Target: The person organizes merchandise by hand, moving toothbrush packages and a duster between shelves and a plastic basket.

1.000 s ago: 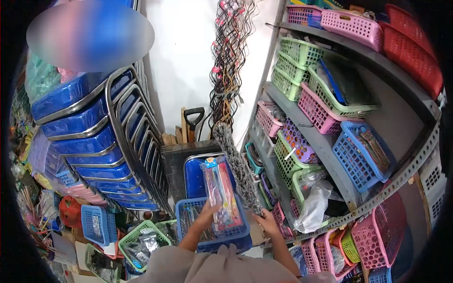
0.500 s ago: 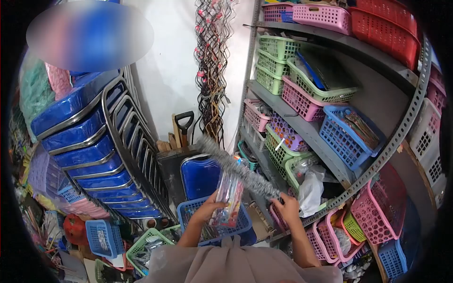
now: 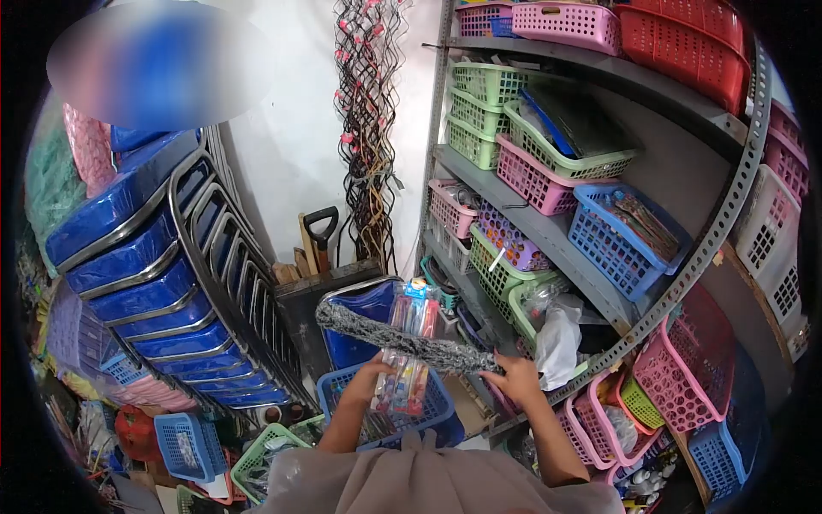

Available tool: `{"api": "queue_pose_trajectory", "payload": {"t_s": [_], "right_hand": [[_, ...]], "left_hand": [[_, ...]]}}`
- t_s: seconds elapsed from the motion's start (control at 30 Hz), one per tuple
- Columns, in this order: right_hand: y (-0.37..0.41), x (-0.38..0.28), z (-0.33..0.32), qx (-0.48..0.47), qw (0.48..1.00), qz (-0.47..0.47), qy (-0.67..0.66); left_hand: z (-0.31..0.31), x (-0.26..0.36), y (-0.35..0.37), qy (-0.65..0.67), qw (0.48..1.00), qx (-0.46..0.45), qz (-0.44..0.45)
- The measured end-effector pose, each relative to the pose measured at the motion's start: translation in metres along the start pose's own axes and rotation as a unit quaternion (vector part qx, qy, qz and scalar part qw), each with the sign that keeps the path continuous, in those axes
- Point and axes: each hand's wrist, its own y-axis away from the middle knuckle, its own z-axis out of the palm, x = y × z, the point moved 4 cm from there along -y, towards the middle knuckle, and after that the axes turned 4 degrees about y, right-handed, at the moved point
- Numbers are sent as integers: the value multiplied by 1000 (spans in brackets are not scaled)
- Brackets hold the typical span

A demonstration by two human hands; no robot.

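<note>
My left hand [image 3: 368,382] is closed on the left side of a clear plastic pack [image 3: 409,385] of colourful items that look like toothbrushes. My right hand [image 3: 514,377] grips the right end of a grey, fluffy duster [image 3: 402,344], which lies across the front of the pack and reaches to the left. Below both hands is a blue basket [image 3: 441,403] with packaged items in it, partly hidden by my left arm and the pack.
Stacked blue chairs [image 3: 171,291] rise on the left. Metal shelves [image 3: 539,223] with pink, green and blue baskets stand on the right. A black-handled tool [image 3: 321,224] leans at the wall beside hanging twisted strands [image 3: 364,128]. Green basket [image 3: 265,454] at lower left.
The duster has swung lower at its left end and lies more level. The pack has shifted slightly, and its blue top shows more. The whole view has moved a little to the right.
</note>
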Motion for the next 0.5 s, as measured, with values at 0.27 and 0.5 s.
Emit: {"api": "queue_pose_trajectory", "payload": {"t_s": [0.27, 0.5], "right_hand": [[8, -2, 6, -33, 997, 76, 9], [17, -26, 12, -48, 995, 90, 13]], "left_hand": [[7, 1, -5, 156, 982, 96, 36], [9, -1, -23, 346, 935, -45, 71]]}}
